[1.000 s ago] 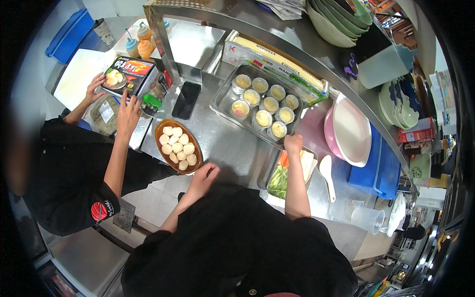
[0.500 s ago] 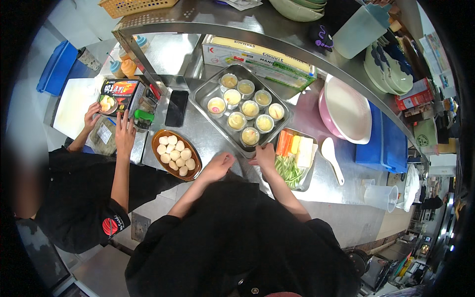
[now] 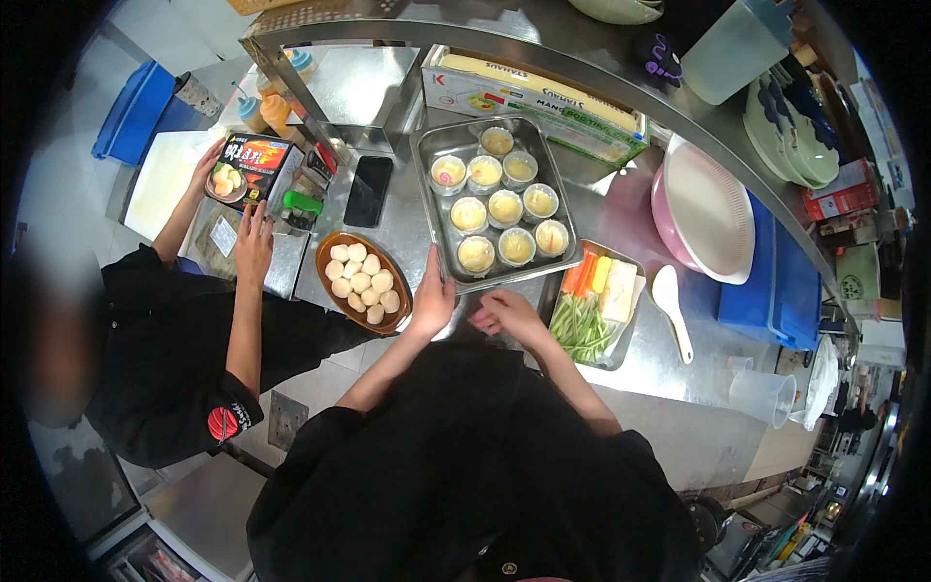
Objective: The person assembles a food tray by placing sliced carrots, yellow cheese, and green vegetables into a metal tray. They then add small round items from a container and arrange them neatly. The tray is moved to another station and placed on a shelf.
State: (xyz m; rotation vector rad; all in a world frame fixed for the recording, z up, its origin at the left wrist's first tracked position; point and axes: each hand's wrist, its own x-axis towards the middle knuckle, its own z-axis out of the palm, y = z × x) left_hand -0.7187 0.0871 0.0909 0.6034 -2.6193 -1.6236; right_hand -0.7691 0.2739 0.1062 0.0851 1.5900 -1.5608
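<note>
While the left hand (image 3: pixel 434 299) touches a steel tray (image 3: pixel 461 144) of filled cups (image 3: pixel 505 207), clasp unclear, the right hand (image 3: pixel 511 313) hangs released. Leftward, an oval dish (image 3: pixel 400 318) holds scallop-like rounds (image 3: pixel 361 282).

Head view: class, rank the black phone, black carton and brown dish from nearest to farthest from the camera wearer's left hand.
1. Brown dish: just left of the left hand.
2. Black phone: beyond the dish.
3. Black carton: farthest left, at the co-worker's hands.
</note>
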